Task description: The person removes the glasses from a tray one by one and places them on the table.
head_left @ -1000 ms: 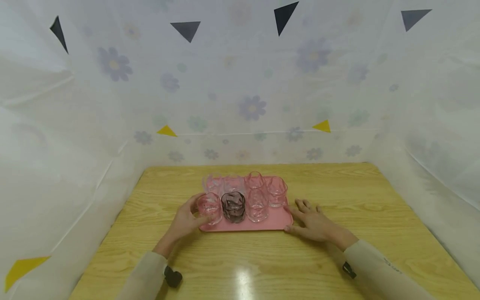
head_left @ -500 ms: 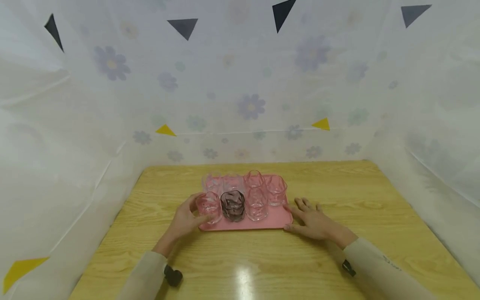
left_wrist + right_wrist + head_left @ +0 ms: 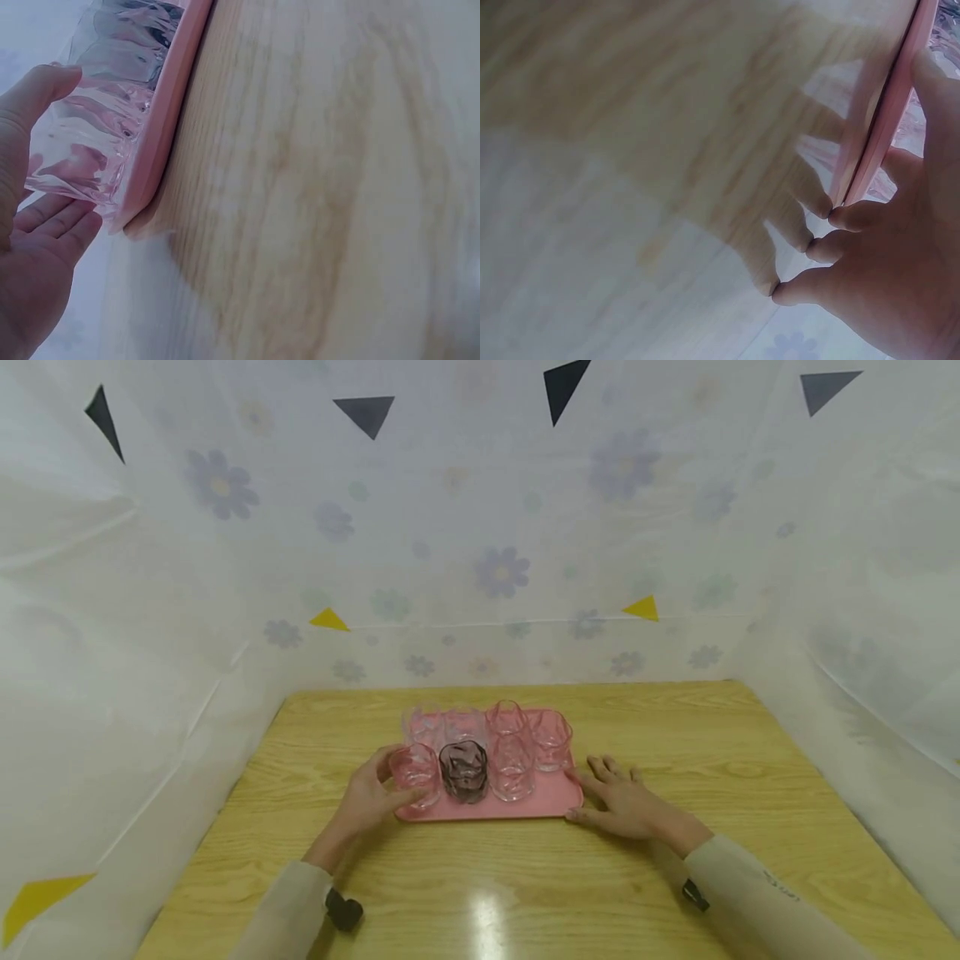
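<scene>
My left hand (image 3: 367, 800) holds a pink-tinted glass (image 3: 415, 768) at the front left corner of a pink tray (image 3: 551, 795). In the left wrist view the thumb lies along one side of this glass, with fingers (image 3: 64, 221) at the other side low by the tray. A dark smoky glass (image 3: 463, 771) stands just right of it, followed by a clear pinkish glass (image 3: 513, 768). Spread out flat, my right hand (image 3: 622, 802) touches the tray's right edge near its front corner. Its other fingertips (image 3: 784, 292) rest on the table.
Behind the front row stand two pale clear glasses (image 3: 465, 725) on the left and two pink glasses (image 3: 551, 739) on the right. The wooden table (image 3: 420, 893) backs onto a flower-patterned white sheet (image 3: 502, 527), with white sheets at both sides.
Both hands, the tray and the glasses keep their places. Only the head view has shifted very slightly.
</scene>
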Tool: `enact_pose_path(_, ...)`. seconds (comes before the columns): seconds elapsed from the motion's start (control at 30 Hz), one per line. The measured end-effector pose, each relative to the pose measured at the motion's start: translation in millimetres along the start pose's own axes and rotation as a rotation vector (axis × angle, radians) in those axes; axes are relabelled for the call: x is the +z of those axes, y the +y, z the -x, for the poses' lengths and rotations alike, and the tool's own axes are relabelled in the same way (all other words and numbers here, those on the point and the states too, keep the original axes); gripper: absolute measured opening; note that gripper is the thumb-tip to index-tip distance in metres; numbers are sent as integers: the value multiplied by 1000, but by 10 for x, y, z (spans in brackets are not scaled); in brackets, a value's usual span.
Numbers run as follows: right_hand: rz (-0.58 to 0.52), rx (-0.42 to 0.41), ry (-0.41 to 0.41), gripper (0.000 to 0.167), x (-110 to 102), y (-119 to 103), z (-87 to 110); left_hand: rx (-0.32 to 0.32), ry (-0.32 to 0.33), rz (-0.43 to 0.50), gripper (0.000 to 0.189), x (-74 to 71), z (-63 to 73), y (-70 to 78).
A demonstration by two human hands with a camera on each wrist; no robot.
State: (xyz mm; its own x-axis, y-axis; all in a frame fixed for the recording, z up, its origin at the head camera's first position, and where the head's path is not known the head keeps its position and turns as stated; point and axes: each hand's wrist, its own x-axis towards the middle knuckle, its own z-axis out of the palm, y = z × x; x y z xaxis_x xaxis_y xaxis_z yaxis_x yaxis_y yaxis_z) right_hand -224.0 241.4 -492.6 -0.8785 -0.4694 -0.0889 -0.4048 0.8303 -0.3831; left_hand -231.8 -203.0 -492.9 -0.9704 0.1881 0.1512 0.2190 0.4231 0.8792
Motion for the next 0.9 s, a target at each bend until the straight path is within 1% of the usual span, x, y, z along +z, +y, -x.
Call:
enact_pose_path(0.1, 1, -3, 4, 81, -5, 1, 1, 15, 11, 13, 78, -16, -8, 12)
enact_pose_path(0.2, 1, -4, 4, 81, -15, -9, 7, 33, 35, 15, 76, -47, -19, 18)
enact_pose_path(0.4, -5, 0, -6, 82, -16, -8, 8, 67, 78, 17, 74, -193, -31, 18)
enact_pose_path(0.5, -5, 0, -8, 83, -5, 8, -4, 60, 95, 19, 74, -283, -43, 18)
enact_pose_path(0.67, 4, 5, -14, 84, 12, 35, -18, 33, 127, -18, 72, -441, -60, -12)
enact_pose_path(0.8, 4, 6, -21, 84, 22, 35, -28, 18, 166, -33, 72, -574, -77, -38)
enact_pose_path(0.9, 0, 6, -21, 83, 18, 25, -33, 15, 204, -26, 72, -672, -99, -64)
